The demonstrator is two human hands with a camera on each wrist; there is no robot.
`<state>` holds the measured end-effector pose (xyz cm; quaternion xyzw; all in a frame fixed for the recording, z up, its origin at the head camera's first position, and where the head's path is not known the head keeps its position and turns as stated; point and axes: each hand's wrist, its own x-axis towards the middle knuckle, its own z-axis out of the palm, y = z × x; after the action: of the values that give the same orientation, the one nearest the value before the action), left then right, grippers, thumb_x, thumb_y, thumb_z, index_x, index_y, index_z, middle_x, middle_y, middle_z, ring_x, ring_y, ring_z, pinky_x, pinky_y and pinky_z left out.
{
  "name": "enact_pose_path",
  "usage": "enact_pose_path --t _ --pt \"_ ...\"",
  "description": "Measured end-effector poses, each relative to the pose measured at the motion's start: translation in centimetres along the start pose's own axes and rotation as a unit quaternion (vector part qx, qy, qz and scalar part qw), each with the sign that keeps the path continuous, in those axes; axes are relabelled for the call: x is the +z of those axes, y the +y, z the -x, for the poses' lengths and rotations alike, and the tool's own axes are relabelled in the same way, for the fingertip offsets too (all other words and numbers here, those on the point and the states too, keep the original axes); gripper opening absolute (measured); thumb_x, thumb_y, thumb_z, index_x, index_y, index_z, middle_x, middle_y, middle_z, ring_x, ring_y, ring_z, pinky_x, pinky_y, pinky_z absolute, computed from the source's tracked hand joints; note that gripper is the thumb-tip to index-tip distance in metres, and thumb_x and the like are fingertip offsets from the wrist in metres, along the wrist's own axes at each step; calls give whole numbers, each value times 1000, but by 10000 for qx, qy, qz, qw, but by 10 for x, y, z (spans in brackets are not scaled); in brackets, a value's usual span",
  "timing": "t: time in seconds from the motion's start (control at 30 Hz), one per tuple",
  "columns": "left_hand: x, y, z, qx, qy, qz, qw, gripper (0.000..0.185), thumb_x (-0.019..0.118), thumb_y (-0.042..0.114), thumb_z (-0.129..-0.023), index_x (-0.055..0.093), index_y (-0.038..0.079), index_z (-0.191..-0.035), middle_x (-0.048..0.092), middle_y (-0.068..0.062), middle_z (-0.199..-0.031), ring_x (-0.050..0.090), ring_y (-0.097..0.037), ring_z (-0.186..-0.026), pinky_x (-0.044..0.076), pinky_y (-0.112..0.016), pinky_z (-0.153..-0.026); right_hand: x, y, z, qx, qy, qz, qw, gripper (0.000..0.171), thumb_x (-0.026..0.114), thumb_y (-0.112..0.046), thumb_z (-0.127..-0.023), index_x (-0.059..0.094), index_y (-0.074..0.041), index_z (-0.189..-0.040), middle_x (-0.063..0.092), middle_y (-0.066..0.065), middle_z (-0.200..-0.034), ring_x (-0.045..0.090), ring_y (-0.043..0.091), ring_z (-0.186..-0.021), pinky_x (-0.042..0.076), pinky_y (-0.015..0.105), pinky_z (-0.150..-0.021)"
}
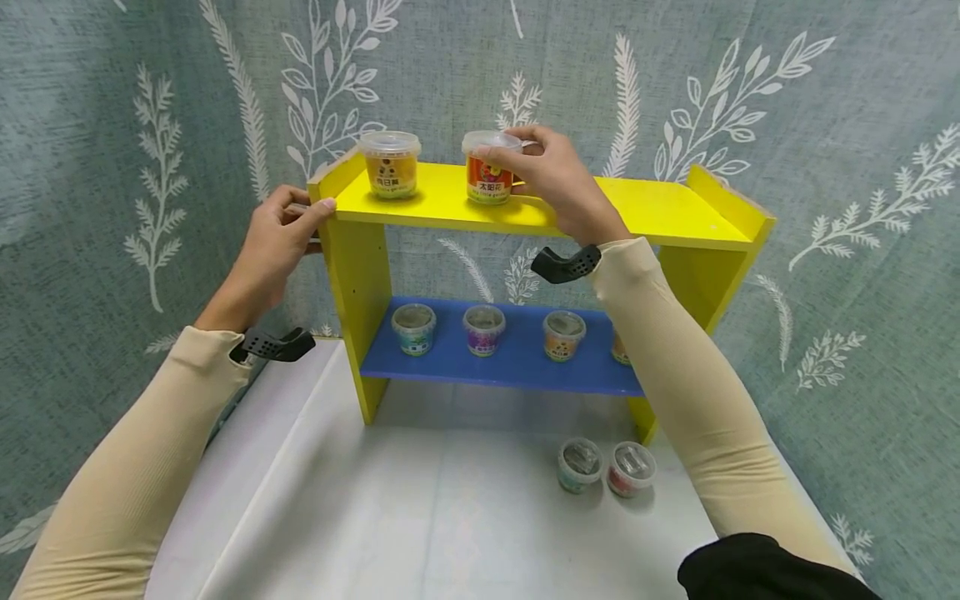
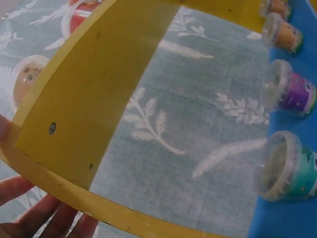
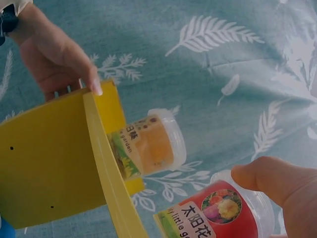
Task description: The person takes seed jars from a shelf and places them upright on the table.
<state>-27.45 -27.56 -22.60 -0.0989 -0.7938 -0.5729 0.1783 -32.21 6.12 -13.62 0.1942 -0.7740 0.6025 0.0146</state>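
My right hand (image 1: 558,179) grips a small lidded plastic tub with a red flower label (image 1: 490,171) at the front of the yellow top board. In the right wrist view the thumb (image 3: 262,176) lies against its clear lid. Left of it on the same board stands an orange-yellow tub (image 1: 390,167), upright with its lid on. My left hand (image 1: 273,246) holds the upper left corner of the yellow shelf unit (image 1: 348,292). The left wrist view shows its fingers (image 2: 54,215) around the side panel's edge.
Several smaller tubs stand in a row on the blue lower board (image 1: 450,371), among them a teal tub (image 1: 414,333), a purple tub (image 1: 483,333) and an orange tub (image 1: 562,337). A green tub (image 1: 577,479) and a red tub (image 1: 628,483) stand on the white table (image 1: 390,517) in front.
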Motion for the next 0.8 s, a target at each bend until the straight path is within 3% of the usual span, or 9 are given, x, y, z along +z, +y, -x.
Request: enact_pose_path --t 0.47,0.8 --pt "0 -1 -1 32 -8 -29 10000 37 58 49 -103 49 21 -125 56 -2 -123 58 -21 -113 48 -43 -100 -16 6 19 -347 -171 -562 9977 63 76 -32 -95 48 -13 -148 52 11 -142 56 26 -126 50 37 -105" --pt "-1 -2 -2 -11 -36 22 10000 37 59 49 -103 49 21 -124 57 -1 -123 58 -21 -113 47 -44 -101 -24 6 30 -379 -298 -601 9970 59 76 -26 -96 49 -12 -147 54 11 -143 54 27 -128 47 41 -109"
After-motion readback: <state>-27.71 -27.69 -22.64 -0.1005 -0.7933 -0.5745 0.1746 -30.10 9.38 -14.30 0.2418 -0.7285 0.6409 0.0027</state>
